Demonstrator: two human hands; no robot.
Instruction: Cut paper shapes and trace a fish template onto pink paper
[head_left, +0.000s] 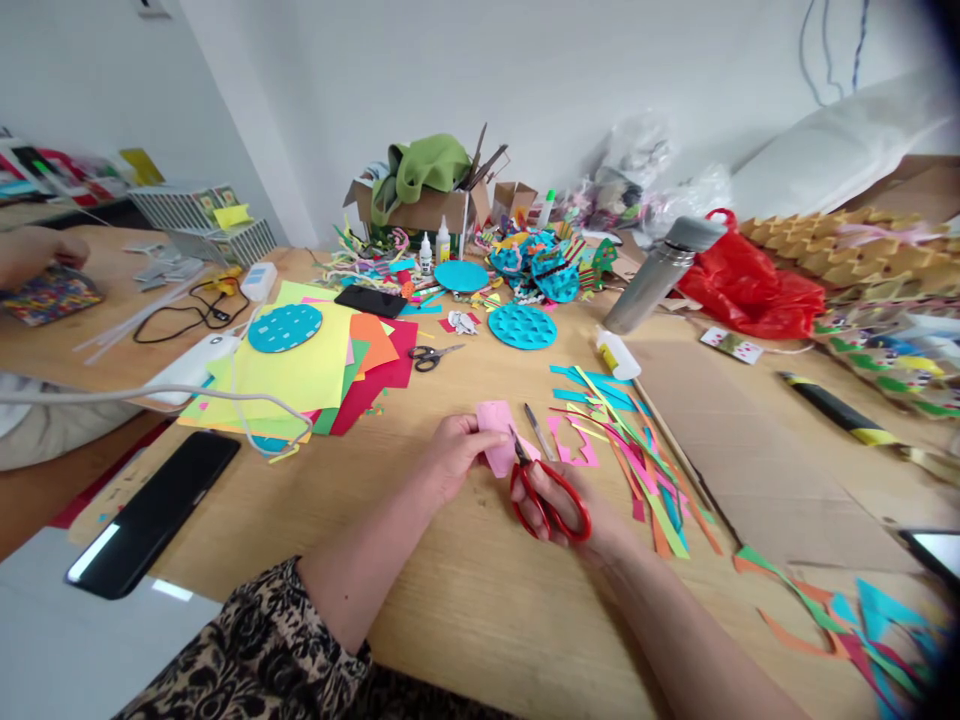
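Observation:
My left hand (459, 452) is closed on a small piece of pink paper (495, 425), pinching it near its left side. Red-handled scissors (551, 510) are held in my right hand (559, 490), fingers through the loops. Their dark blades lie at the right part of the pink paper. Just beyond, a pen (537, 430) rests on the table. Pink paper offcuts (581, 450) with cut-out shapes lie to the right of it, beside a heap of coloured paper strips (656, 465).
Coloured paper sheets (300, 375), black scissors (427, 357) and a black phone (154, 515) lie left. Blue discs (523, 327) and glue bottles (442, 242) stand farther back. A grey bottle (660, 275), glue bottle (617, 357) and cardboard (750, 450) are right. Another person's hand (37, 260) shows far left.

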